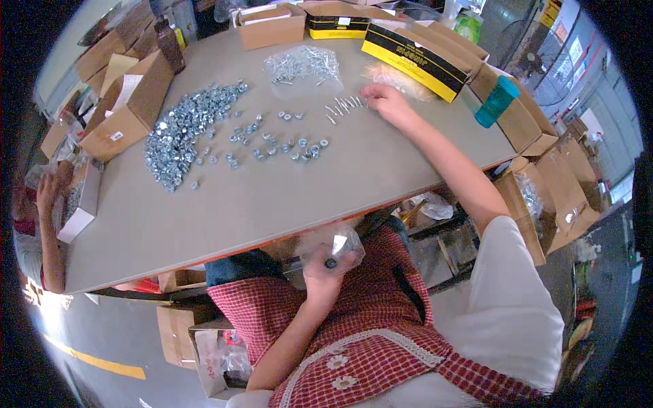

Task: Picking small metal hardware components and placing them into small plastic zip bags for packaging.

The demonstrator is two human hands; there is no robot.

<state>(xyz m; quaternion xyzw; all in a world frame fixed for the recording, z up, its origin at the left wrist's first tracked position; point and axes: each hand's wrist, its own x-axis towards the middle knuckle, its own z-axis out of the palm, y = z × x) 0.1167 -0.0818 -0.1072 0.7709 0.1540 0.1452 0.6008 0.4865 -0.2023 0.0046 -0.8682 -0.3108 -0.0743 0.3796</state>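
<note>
In front of my lap, below the table's near edge, my left hand (322, 272) is closed around a clear plastic bag (343, 239). A small round metal piece (330, 263) shows inside the bag. My right hand (386, 102) reaches far across the table, its fingertips pressed together at the right end of a row of screws (343, 107). What those fingertips pinch is hidden. Loose metal nuts (303, 148) are scattered left of the screws, and a large heap of nuts (178, 136) lies farther left. Behind the screws rests a clear bag of screws (303, 66).
The grey table (224, 211) holds a black and yellow box (411, 62) at the back right, near a bag of pale small parts (401, 80). A teal cup (496, 102) stands at the right edge. Cardboard boxes (126, 112) line the left. Another person's hand (51, 190) is over a white box (85, 204).
</note>
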